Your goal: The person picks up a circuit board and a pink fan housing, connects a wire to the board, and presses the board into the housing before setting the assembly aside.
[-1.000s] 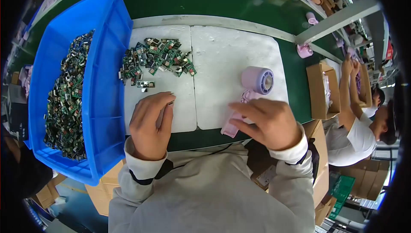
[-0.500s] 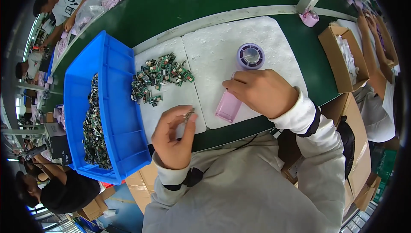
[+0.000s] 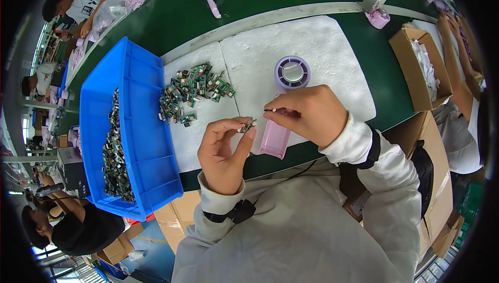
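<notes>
Left hand (image 3: pixel 224 150) pinches a small board (image 3: pixel 249 124) up near the pink fan (image 3: pixel 283 107) gripped by right hand (image 3: pixel 310 114), over the desk (image 3: pixel 312 49).

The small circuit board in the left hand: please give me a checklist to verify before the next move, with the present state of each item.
1. Small circuit board pinched in the fingertips of the left hand: ok.
2. Right hand steadies the pink handheld fan on the white foam pad: ok.
3. Board lifted off the pad, close beside the right fingertips: ok.
4. Board's orientation toward the fan: cannot tell, too small.
5. Opening in the fan handle: cannot tell, hidden by the right hand.
6. Spare boards within reach, loose pile and blue bin: ok.
</notes>
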